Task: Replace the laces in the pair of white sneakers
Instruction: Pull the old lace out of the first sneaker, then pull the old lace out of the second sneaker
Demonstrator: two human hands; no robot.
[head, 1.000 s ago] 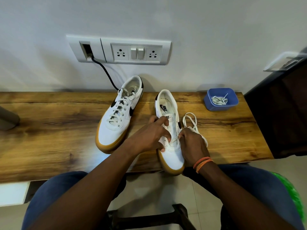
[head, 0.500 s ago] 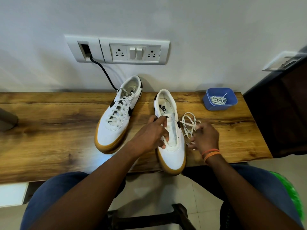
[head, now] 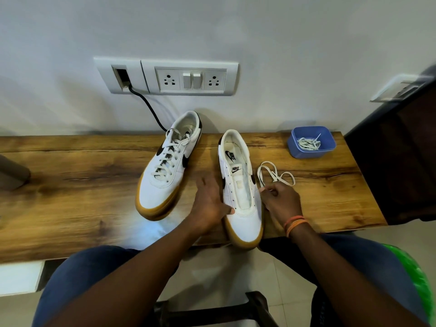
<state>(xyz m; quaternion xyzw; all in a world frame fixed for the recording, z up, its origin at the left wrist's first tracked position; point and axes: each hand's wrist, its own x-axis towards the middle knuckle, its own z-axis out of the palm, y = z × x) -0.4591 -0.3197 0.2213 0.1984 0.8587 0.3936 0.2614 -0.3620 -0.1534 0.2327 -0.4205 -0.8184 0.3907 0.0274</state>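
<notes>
Two white sneakers with gum soles stand on the wooden bench. The left sneaker is fully laced. The right sneaker has bare eyelets and no lace. My left hand lies with straight fingers against the left side of the right sneaker, thumb on its toe. My right hand is curled on the bench just right of that shoe and pinches a loose white lace, which loops away beyond the fingers.
A blue tub holding more white lace sits at the back right of the bench. A black cable runs from the wall socket panel down behind the left sneaker. A dark cabinet borders the bench on the right.
My left hand let go of the right sneaker's tongue and slid down to its left side, fingers now straight. My right hand drew the lace clear of the shoe onto the bench.
</notes>
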